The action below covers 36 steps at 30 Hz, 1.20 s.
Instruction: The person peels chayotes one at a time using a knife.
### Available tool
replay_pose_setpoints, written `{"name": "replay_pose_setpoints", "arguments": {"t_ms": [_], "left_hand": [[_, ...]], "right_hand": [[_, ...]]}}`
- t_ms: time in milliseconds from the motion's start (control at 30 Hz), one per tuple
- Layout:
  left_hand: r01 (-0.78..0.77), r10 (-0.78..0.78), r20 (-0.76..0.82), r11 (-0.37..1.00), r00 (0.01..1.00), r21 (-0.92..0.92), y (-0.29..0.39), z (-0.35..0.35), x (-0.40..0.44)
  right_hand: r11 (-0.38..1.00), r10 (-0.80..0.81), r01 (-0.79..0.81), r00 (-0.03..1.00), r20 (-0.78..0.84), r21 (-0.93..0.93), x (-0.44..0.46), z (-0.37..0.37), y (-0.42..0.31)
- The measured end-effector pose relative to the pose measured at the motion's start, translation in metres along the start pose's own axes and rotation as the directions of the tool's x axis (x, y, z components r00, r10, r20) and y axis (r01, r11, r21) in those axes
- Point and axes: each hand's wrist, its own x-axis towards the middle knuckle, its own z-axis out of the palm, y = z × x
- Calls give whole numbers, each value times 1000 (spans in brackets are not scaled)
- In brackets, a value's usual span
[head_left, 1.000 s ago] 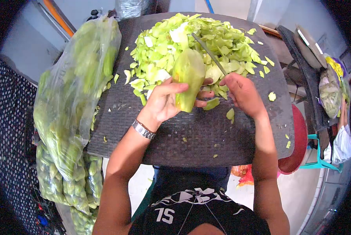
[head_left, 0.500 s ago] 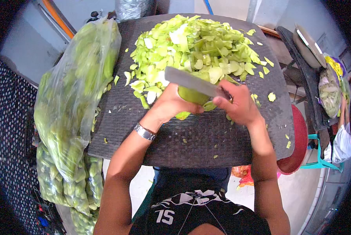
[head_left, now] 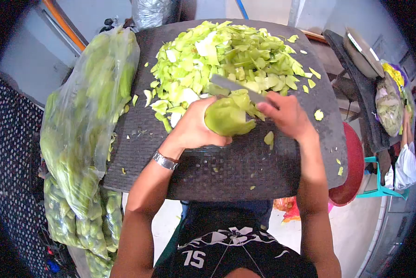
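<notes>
My left hand (head_left: 196, 124) is wrapped round a plump, light green chayote-like vegetable (head_left: 223, 116), holding it above the near part of the table. My right hand (head_left: 289, 115) grips a knife (head_left: 236, 86) with a broad, flat blade. The blade lies just above the vegetable, its far end pointing left; motion smears it slightly. Cut green flesh hangs at the vegetable's right side, and a loose slice (head_left: 269, 139) is below my right hand. Beyond both hands rises a large heap of thin green slices (head_left: 236, 55).
The dark woven-pattern table (head_left: 208, 178) has stray bits scattered about. At left, clear plastic bags (head_left: 89, 120) full of green vegetables stand against its edge. On the right are a red tub (head_left: 352, 167), a turquoise stool (head_left: 379, 187) and a side table (head_left: 361, 92) with a basin (head_left: 363, 53).
The knife blade has shifted right and swung away from the vegetable, leaving more of it visible. My left hand has tilted it, and a loose slice now shows beneath my right hand.
</notes>
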Motion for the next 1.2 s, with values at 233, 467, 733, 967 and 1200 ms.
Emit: {"name": "replay_pose_setpoints", "arguments": {"t_ms": [233,467,733,967,1200], "left_hand": [[354,-283,220,643,934,-679,-3,-20,-6],[374,-236,301,396,924,-838,-18,-6,-5],[306,-340,84,677,937,-670,-2,3,2],[151,-9,-331,901,944,406,-9,16,-4],[167,-80,-321,953,944,253,-23,23,-3]], "right_hand": [[988,146,-143,986,-74,52,4,0,14],[989,55,-46,997,-59,139,-2,9,-13],[977,6,30,985,-171,209,-8,14,-27],[964,-262,253,957,-128,-85,-18,35,-45],[940,-321,302,940,-116,-161,-18,45,-49]]}}
